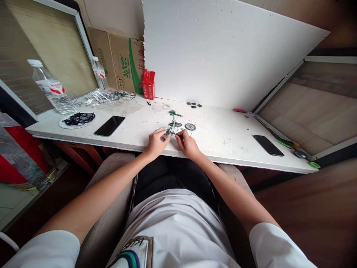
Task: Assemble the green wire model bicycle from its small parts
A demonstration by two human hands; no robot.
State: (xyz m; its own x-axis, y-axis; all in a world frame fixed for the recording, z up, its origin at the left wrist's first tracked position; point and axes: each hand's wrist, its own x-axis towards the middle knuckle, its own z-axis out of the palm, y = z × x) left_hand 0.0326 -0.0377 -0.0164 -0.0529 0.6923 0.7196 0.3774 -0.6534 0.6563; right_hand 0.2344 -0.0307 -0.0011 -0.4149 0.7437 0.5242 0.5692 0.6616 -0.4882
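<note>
My left hand [156, 143] is closed on a small green and dark model bicycle part [167, 133] near the table's front edge. Close beside it, my right hand [189, 144] pinches a tiny dark piece [178, 136] against or next to that part; whether they touch I cannot tell. Just beyond my fingers stands more of the miniature bicycle [175, 123], with thin green and silver pieces. A loose spoked toy wheel [190, 127] lies to its right. Farther back rests a small green piece [175, 113].
On the left are a black phone [109, 125], a plate with black plastic pieces [79, 119], two water bottles [54, 89] and a carton [119, 61]. A red box [148, 85] stands at the back. Another phone [268, 145] and tools lie right. A white board [223, 52] rises behind.
</note>
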